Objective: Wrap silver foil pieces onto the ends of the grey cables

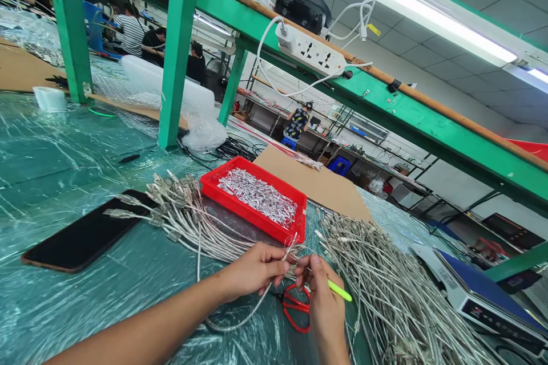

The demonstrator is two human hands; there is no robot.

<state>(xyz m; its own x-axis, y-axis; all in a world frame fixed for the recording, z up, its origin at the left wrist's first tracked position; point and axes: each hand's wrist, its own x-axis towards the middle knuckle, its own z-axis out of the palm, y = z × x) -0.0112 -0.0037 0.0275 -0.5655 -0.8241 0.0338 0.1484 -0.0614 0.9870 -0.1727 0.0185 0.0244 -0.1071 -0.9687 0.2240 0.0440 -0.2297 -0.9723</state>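
Note:
My left hand [256, 269] is closed in a pinch on the end of a grey braided cable [252, 315], which loops down below the wrist. Close beside it, my right hand [322, 288] grips a thin tool with a bright yellow-green handle [339, 291]; its tip is by the cable end, too small to make out. Red-handled scissors [297, 309] lie on the table just under my hands. Beyond the hands stands a red tray [252, 214] full of small silvery pieces [259, 197]. A bundle of cables with USB plugs [201, 228] lies to the left of the tray.
At the right is a large heap of grey cables [398, 291], beside a scale with a blue top [483, 291]. A phone [85, 231] lies at the left. Green shelf posts [177, 51] rise from the table; a power strip [310, 51] hangs above. Several people sit farther back.

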